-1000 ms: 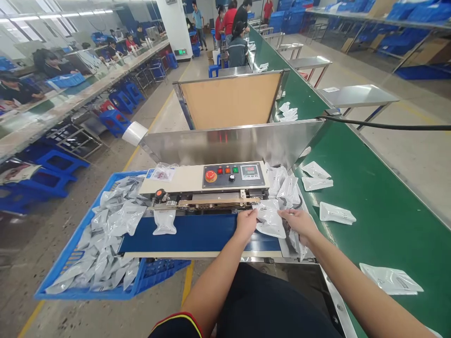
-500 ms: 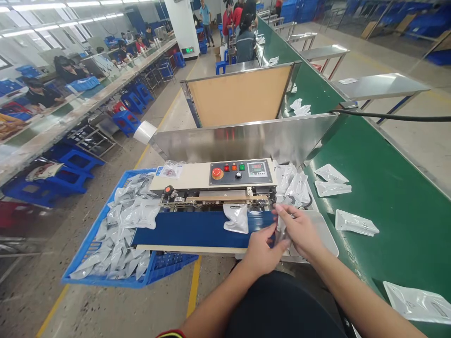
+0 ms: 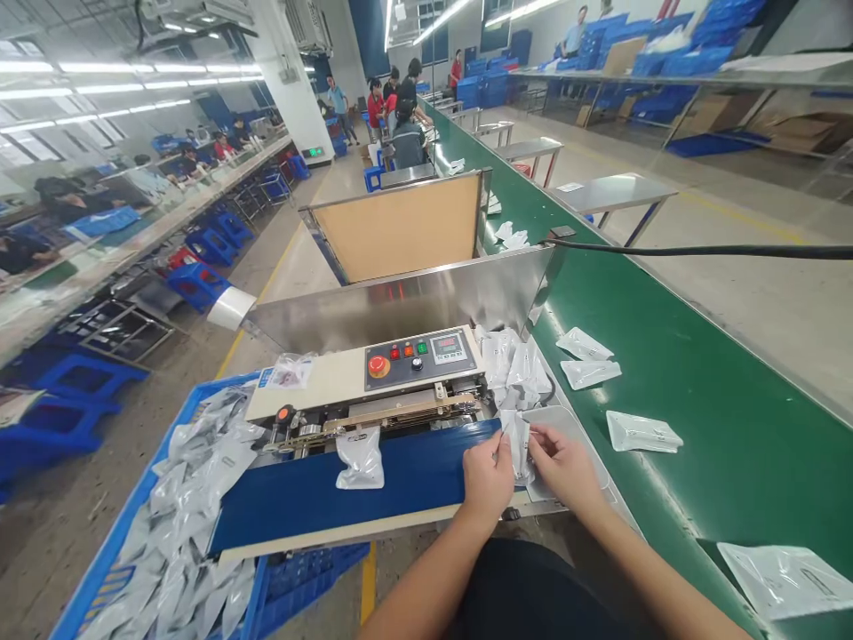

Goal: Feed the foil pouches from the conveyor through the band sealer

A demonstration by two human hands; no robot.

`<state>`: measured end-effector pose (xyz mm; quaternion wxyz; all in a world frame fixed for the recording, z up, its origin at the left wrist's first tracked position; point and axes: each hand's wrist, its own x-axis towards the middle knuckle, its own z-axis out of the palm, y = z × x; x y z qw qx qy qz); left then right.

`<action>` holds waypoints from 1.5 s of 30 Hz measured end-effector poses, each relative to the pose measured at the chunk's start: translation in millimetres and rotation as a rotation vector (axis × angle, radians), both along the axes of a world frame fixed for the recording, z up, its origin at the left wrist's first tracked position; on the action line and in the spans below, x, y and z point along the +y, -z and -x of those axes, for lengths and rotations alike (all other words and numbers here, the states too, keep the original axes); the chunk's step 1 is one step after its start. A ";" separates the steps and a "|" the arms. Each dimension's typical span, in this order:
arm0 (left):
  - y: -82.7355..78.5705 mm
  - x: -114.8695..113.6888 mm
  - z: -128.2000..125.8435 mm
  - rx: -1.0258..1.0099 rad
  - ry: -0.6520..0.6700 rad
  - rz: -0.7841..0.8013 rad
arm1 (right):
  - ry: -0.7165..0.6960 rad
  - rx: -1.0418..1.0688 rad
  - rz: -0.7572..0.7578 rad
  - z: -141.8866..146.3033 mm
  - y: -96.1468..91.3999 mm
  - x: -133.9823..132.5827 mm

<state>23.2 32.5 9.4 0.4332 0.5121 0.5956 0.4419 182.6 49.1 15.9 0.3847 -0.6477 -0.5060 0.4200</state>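
Both my hands meet at the right end of a sealing machine (image 3: 373, 373). My left hand (image 3: 488, 480) and my right hand (image 3: 563, 462) pinch the top of one clear plastic pouch (image 3: 518, 444) between them, held just past the end of the machine's blue belt (image 3: 299, 502). Another pouch (image 3: 361, 460) rides the belt under the sealing rail, left of my hands. A heap of loose pouches (image 3: 516, 364) lies behind my hands, beside the control panel (image 3: 417, 357).
A blue crate (image 3: 293, 569) full of sealed pouches sits below the belt's left end. A green conveyor (image 3: 699, 391) with scattered pouches runs along the right, crossed by a black cable (image 3: 699, 251). A steel guard (image 3: 400, 298) stands behind the machine. Other people work further off.
The pouch on the belt has travelled left under the sealing rail. My hands stay at the belt's right end, now pinching a fresh pouch. The camera has tilted upwards.
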 end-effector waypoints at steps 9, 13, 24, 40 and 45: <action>22.6 20.6 2.5 -0.015 -0.072 0.066 | 0.151 0.105 0.136 -12.2 18.4 12.8; 38.5 33.9 3.5 -0.217 -0.223 0.252 | 0.174 0.104 0.138 -8.2 22.5 29.2; 53.2 18.4 73.8 -0.332 -0.444 0.191 | -0.062 0.176 0.119 74.0 19.3 50.1; 26.0 -48.4 6.8 -0.259 -0.293 0.013 | 0.475 0.155 0.023 -103.4 92.2 -173.3; 40.7 -43.7 -78.2 -0.220 0.104 0.191 | 1.327 -0.277 0.257 -238.1 113.8 -334.6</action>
